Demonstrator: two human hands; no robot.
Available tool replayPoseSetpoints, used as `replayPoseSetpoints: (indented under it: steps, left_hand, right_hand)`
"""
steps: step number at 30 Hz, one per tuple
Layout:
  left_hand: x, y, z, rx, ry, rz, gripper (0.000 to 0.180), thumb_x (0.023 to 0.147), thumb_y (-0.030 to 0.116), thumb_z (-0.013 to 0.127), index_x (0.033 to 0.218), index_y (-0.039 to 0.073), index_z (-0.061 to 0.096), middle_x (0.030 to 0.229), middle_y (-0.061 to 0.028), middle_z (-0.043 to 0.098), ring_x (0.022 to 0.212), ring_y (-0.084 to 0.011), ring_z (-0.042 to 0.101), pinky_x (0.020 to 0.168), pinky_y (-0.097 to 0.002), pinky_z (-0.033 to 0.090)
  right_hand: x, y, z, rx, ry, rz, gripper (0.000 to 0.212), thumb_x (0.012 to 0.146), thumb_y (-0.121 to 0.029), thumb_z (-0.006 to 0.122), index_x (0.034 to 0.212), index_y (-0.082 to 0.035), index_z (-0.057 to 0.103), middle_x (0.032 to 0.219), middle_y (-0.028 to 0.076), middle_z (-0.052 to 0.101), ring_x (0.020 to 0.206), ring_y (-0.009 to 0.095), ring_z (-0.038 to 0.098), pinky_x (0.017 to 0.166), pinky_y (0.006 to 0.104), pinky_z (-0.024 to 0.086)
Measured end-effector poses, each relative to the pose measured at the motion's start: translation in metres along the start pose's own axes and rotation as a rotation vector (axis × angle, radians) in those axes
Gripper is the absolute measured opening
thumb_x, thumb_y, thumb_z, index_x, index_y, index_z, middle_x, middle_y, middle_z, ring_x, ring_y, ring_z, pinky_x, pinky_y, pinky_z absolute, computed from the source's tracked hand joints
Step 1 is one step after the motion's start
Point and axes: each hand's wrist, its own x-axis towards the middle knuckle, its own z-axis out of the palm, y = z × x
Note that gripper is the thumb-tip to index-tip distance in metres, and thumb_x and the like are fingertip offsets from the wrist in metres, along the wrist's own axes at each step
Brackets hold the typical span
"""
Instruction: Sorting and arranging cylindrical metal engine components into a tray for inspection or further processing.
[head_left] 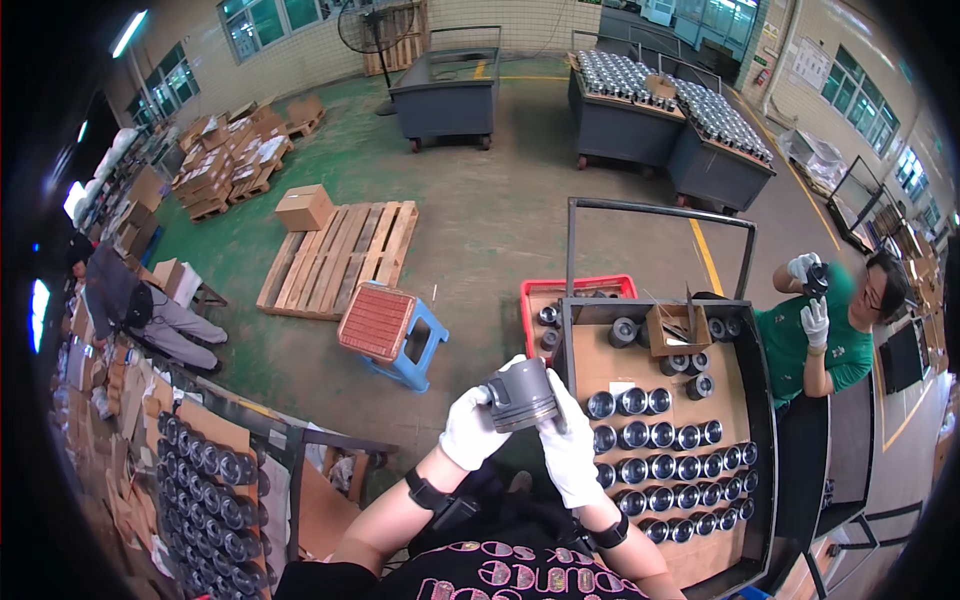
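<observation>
Green-painted workshop floor [365, 160] extends behind a dark metal cart [735, 410] bearing rows of pistons [663, 435]. Left of the cart's rows, a grey piston [522, 393] is held tilted, the gloved left hand [472, 428] curled around its left side, the gloved right hand [568, 445] clasping its right.

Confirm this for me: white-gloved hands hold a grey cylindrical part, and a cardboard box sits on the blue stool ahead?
Not quite: in the head view the cardboard box sits on the wooden pallet, not the blue stool. The white-gloved left hand and right hand do hold the grey cylindrical part.
</observation>
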Motion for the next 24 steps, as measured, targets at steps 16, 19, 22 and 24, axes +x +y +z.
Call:
replayPoseSetpoints:
  steps: [16,19,22,24]
  left_hand:
    - [0.002,-0.018,0.06,1.008,0.291,0.151,0.084,0.086,0.005,0.068,0.151,-0.002,0.015,0.147,-0.0152,0.04,0.131,-0.0266,0.046,0.107,-0.038,0.041]
    - [-0.015,-0.02,0.076,1.768,-0.019,0.396,0.105,0.075,0.019,0.081,0.151,-0.001,0.011,0.144,-0.025,0.039,0.131,-0.0311,0.047,0.106,-0.0392,0.042]
    - [-0.012,-0.026,0.087,1.89,0.026,0.46,0.112,0.067,0.028,0.086,0.148,-0.003,0.015,0.138,-0.0273,0.044,0.124,-0.0379,0.053,0.1,-0.0426,0.047]
    - [-0.01,-0.03,0.082,1.852,0.112,0.491,0.114,0.062,0.033,0.088,0.146,-0.003,0.02,0.132,-0.0245,0.05,0.113,-0.0408,0.059,0.092,-0.0456,0.052]
  right_hand:
    - [0.001,-0.004,-0.005,1.271,0.044,0.449,0.064,0.098,-0.051,0.049,0.145,-0.01,0.035,0.142,0.013,0.047,0.126,0.027,0.05,0.102,0.0469,0.045]
    - [0.004,-0.022,-0.023,1.611,0.063,0.656,0.061,0.096,-0.055,0.048,0.137,-0.01,0.047,0.136,0.015,0.053,0.122,0.032,0.053,0.097,0.0526,0.048]
    - [0.003,-0.005,-0.026,1.695,0.016,0.658,0.057,0.096,-0.052,0.049,0.133,-0.01,0.05,0.135,0.015,0.053,0.12,0.034,0.054,0.097,0.0541,0.049]
    - [0.004,-0.009,-0.024,1.727,-0.002,0.684,0.051,0.096,-0.048,0.051,0.131,-0.011,0.052,0.133,0.014,0.055,0.117,0.032,0.055,0.099,0.0516,0.047]
